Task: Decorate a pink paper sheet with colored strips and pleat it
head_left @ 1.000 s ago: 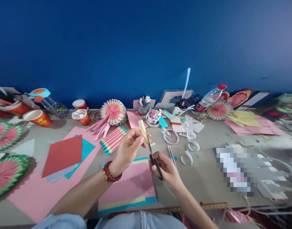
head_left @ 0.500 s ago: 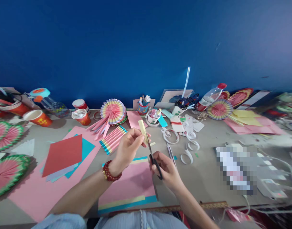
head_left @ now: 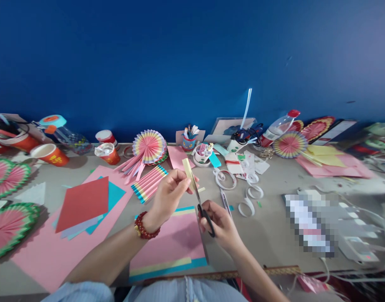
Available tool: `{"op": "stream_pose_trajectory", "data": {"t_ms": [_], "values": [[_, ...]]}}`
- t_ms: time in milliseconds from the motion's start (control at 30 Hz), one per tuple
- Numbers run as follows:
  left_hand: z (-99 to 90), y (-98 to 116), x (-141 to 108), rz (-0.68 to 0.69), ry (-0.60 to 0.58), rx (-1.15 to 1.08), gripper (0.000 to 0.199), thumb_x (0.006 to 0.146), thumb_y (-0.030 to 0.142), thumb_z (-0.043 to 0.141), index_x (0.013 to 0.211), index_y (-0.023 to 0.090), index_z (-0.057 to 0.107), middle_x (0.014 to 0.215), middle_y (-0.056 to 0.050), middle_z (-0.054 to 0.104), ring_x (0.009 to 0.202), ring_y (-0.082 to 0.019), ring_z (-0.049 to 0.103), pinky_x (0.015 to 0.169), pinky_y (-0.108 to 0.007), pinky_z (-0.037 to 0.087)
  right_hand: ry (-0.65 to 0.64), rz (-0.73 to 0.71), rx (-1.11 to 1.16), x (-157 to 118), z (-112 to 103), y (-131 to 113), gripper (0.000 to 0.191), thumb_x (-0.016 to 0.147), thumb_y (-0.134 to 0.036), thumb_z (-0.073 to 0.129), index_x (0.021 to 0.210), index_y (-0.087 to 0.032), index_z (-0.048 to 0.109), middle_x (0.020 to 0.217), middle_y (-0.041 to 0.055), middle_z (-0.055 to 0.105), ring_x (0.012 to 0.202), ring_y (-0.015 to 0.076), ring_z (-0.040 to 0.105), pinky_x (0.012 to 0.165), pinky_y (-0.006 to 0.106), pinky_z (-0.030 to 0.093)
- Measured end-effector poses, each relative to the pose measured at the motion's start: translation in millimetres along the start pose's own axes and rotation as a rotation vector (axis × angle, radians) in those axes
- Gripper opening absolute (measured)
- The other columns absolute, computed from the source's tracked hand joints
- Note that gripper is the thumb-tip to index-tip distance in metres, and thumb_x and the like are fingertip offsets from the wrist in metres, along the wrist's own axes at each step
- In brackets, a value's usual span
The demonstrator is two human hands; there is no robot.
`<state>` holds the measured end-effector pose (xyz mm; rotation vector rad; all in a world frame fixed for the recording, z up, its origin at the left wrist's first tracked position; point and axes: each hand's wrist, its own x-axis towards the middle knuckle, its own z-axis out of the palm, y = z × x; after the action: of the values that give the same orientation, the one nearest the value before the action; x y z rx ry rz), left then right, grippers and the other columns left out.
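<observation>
A narrow pale yellow paper strip (head_left: 187, 167) stands upright between the pinched fingers of my left hand (head_left: 169, 193), which wears a red bead bracelet (head_left: 145, 226). Black-handled scissors (head_left: 206, 217) are in my right hand (head_left: 220, 222), its fingers wrapped round the handles. Their blades point up and left and lie against the strip. Below both hands, a pink sheet (head_left: 170, 247) with yellow and blue bands along its edges lies flat. Pink folded strips (head_left: 150, 183) with blue and yellow ends sit behind my left hand.
Red and blue paper sheets (head_left: 85, 203) lie on a big pink sheet at left. Paper fans (head_left: 149, 147), cups (head_left: 107, 153) and a bottle (head_left: 278, 126) line the blue wall. Tape rolls (head_left: 225, 179) and a utility knife (head_left: 225, 201) lie right of centre, a blurred phone (head_left: 308, 226) farther right.
</observation>
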<state>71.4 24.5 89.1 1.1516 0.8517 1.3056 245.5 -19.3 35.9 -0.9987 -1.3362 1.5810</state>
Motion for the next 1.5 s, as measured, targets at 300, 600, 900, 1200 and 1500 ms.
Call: {"op": "stream_pose_trajectory", "data": {"t_ms": [300,600,900,1200,1500], "values": [[-1.3,0.2,1.2,-0.001,-0.001,0.009,0.019,0.092,0.029,0.06,0.079,0.018,0.054,0.09,-0.005,0.071,0.078,-0.014,0.066,0.071,-0.027,0.052,0.005,0.001,-0.011,-1.2,1.3,-0.6,0.049,0.076,-0.062,0.072,0.076,-0.019,0.051,0.06,-0.0046,0.049,0.051,0.0087,0.044,0.049,0.021,0.034],[-1.2,-1.4,0.6,-0.006,-0.002,0.008,0.019,0.092,0.031,0.06,0.08,0.018,0.054,0.091,-0.006,0.071,0.079,-0.015,0.066,0.071,-0.028,0.052,0.019,0.013,-0.056,-2.6,0.1,-0.2,0.047,0.077,-0.062,0.071,0.075,-0.019,0.05,0.058,-0.0049,0.048,0.05,0.0093,0.043,0.049,0.021,0.032],[-1.0,-1.2,-0.6,-0.007,0.004,0.022,0.019,0.092,0.031,0.06,0.08,0.018,0.054,0.093,-0.006,0.071,0.08,-0.016,0.066,0.072,-0.029,0.051,0.022,0.012,-0.088,-2.7,0.6,0.1,0.044,0.078,-0.058,0.07,0.075,-0.02,0.049,0.056,-0.0047,0.05,0.049,0.0095,0.044,0.048,0.021,0.031],[-0.4,-0.3,-1.3,-0.005,0.001,0.016,0.019,0.092,0.031,0.061,0.08,0.019,0.053,0.085,-0.004,0.07,0.084,-0.017,0.067,0.072,-0.029,0.05,0.066,0.029,-0.145,-4.2,0.6,0.6,0.042,0.081,-0.056,0.066,0.072,-0.021,0.047,0.053,-0.0048,0.051,0.048,0.0097,0.045,0.048,0.021,0.033],[1.6,1.9,-5.2,-0.01,-0.008,0.074,0.022,0.091,0.034,0.061,0.079,0.018,0.053,0.093,-0.006,0.071,0.072,-0.013,0.064,0.072,-0.028,0.051,0.02,0.037,-0.041,-2.8,0.9,-2.6,0.045,0.076,-0.059,0.072,0.076,-0.02,0.05,0.058,-0.0045,0.051,0.049,0.0098,0.047,0.049,0.022,0.037]]}}
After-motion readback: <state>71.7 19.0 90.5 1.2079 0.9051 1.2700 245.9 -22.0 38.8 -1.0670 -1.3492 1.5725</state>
